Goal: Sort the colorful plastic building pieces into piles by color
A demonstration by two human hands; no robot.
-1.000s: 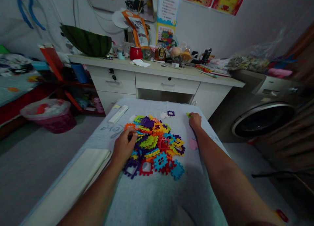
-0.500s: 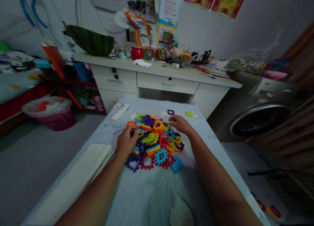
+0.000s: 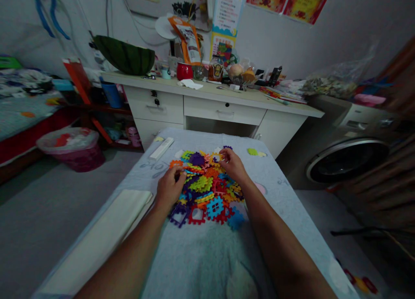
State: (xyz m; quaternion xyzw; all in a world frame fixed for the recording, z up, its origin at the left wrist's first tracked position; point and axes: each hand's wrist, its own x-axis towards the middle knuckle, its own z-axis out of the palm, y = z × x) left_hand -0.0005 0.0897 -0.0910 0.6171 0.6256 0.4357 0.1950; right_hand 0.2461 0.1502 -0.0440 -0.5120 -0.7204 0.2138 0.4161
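A heap of colourful interlocking plastic building tiles (image 3: 201,184), some solid and some window-shaped, lies on the cloth-covered table. At the heap's left edge my left hand (image 3: 170,186) is closed, its thumb and fingers around the end of several tiles seen edge-on (image 3: 192,171); its grip is partly hidden. My right hand (image 3: 234,166) is at the far right of the heap, its fingertips pinching a yellow tile (image 3: 215,157). Beyond that hand lies a purple tile (image 3: 228,147), partly covered. A light-green tile (image 3: 252,151) sits apart to the right.
A white strip-like object (image 3: 161,148) lies at the table's far left, and a folded cream cloth (image 3: 106,230) along its left side. Behind stands a white desk (image 3: 223,113) bearing a watermelon half (image 3: 125,56), jars and papers. A washing machine (image 3: 337,139) stands right, a lined bin (image 3: 71,150) left.
My right hand has moved slightly left and closed on the yellow tile, which has shifted up from the heap. My left hand stays at the heap's left side. The view has shifted slightly.
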